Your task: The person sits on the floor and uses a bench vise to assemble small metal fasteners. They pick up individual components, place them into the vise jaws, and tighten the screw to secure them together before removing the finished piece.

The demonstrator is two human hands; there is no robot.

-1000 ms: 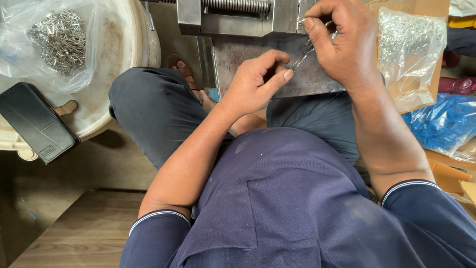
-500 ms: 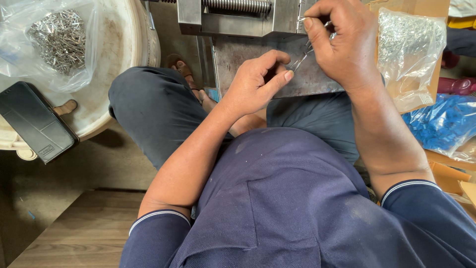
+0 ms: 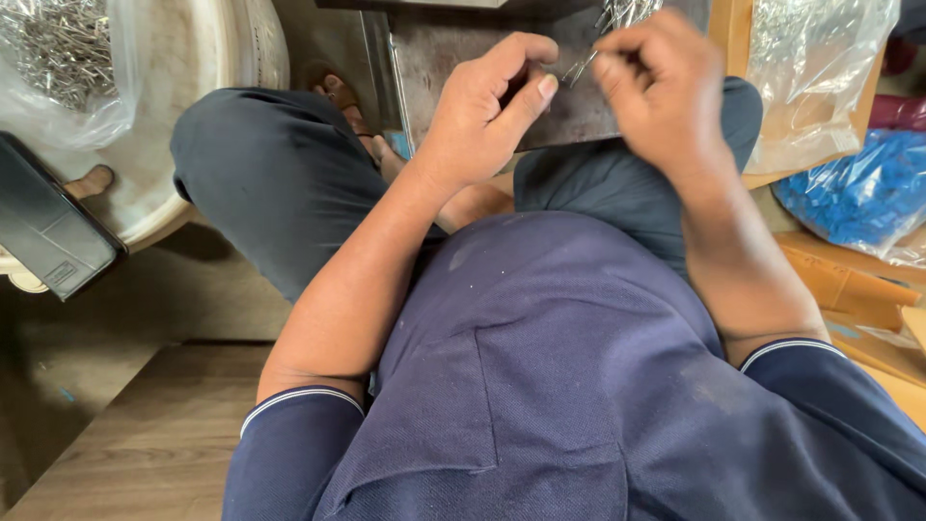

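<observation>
A: Both hands are sitting lower in view vs. half a sec ago, & the metal vise-like block that was showing at the top edge is now out of shot.

B: What's each hand doing?

A: Left hand (image 3: 482,111) is pinching, thumb & forefinger nearly closed on the near end of a thin wire piece (image 3: 577,68). Right hand (image 3: 661,87) is curling shut round a small bunch of wire pieces (image 3: 617,13) sticking up above its knuckles. Both are hovering over a dark metal plate (image 3: 453,58) just past the person's knees.

B: Anything else nearby?

A: Clear bag of wire bits (image 3: 58,58) lying on a pale round tub (image 3: 193,106) far left, a dark flat case (image 3: 48,236) below it, another clear bag (image 3: 815,68) & a blue bag (image 3: 854,198) on the right.

B: Risks?

A: Prob. the thin piece slipping, as the left grip is only catching its tip; a loose right grip could be letting the bunch scatter onto the lap or floor.
</observation>
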